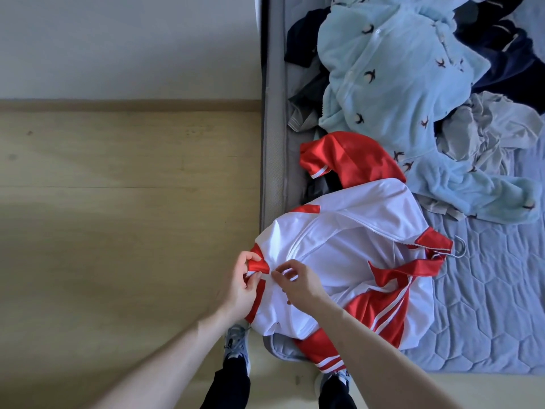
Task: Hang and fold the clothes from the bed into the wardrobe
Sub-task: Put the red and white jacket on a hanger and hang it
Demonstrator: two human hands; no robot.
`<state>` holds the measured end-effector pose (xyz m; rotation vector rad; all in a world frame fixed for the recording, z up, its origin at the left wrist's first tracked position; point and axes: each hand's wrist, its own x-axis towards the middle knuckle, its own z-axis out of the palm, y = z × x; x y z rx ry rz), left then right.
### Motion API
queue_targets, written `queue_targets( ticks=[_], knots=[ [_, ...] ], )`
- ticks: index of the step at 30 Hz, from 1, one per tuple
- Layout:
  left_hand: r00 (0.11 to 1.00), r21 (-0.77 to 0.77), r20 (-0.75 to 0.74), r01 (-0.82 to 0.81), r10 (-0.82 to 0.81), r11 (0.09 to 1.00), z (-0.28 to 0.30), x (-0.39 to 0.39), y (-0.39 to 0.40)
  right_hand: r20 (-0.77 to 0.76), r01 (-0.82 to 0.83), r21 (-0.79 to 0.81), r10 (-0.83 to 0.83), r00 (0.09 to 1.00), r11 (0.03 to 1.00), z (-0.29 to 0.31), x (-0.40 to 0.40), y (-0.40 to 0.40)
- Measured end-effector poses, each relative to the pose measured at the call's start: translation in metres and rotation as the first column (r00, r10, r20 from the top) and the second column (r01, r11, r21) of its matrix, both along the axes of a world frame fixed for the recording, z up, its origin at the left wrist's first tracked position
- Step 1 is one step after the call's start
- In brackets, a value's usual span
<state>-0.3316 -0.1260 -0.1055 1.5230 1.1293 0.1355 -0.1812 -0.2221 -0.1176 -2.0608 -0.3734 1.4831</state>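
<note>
A white and red track jacket [348, 249] lies spread over the near corner of the bed [483, 326], its red sleeve hanging off the foot edge. A hanger hook [460, 247] pokes out at its collar end on the right. My left hand [246, 280] pinches the red hem band at the jacket's left end. My right hand [298, 281] pinches the white zipper edge right beside it. Further up the bed lie a light blue fleece garment with bird prints [392, 84], dark clothes [507, 57] and a pale grey garment [483, 134].
The bed's grey side edge [272, 119] runs up the middle of the view. Wooden floor [118, 202] lies to the left, with a white wall [118, 39] beyond it. My shoes [236, 346] stand at the bed's foot.
</note>
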Motion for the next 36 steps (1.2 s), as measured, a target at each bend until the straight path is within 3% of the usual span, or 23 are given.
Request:
queue_targets(
  ticks=[5,9,13,19,22,25,29,33,36],
  knots=[
    [0.999,-0.025,0.003,-0.041,0.042,0.999,0.002,0.001,-0.005,0.087,-0.195,-0.094,0.203,0.975,0.976,-0.003,0.004,0.0],
    [0.998,-0.038,0.015,-0.053,0.053,0.998,0.004,0.006,-0.003,-0.041,-0.09,-0.085,0.087,0.995,0.992,0.0,0.005,0.003],
    [0.997,-0.04,0.026,-0.072,0.073,0.997,0.008,0.01,0.006,-0.029,-0.114,-0.078,0.112,0.993,0.99,0.001,0.01,0.008],
    [0.997,-0.066,0.037,-0.065,0.067,0.996,0.014,0.012,0.009,-0.177,-0.082,-0.101,0.063,0.982,0.992,0.01,0.022,0.01],
    [0.996,-0.088,0.02,-0.08,0.082,0.993,0.016,0.015,0.008,0.035,-0.166,-0.005,0.166,0.985,0.986,0.014,0.022,0.011],
    [0.993,-0.094,-0.032,-0.117,0.115,0.989,0.016,0.015,0.009,0.292,-0.287,-0.037,0.285,0.913,0.957,0.016,0.021,0.009],
    [0.987,-0.091,-0.069,-0.149,0.143,0.985,0.012,0.013,0.01,0.345,-0.383,-0.173,0.42,0.84,0.908,0.016,0.032,0.012],
    [0.984,-0.054,-0.061,-0.17,0.167,0.984,0.01,0.019,0.005,0.255,-0.366,-0.177,0.402,0.879,0.914,0.019,0.038,0.015],
    [0.992,-0.033,-0.02,-0.122,0.121,0.992,0.01,0.019,0.003,-0.015,-0.223,-0.17,0.223,0.975,0.96,0.024,0.038,0.022]
  ],
)
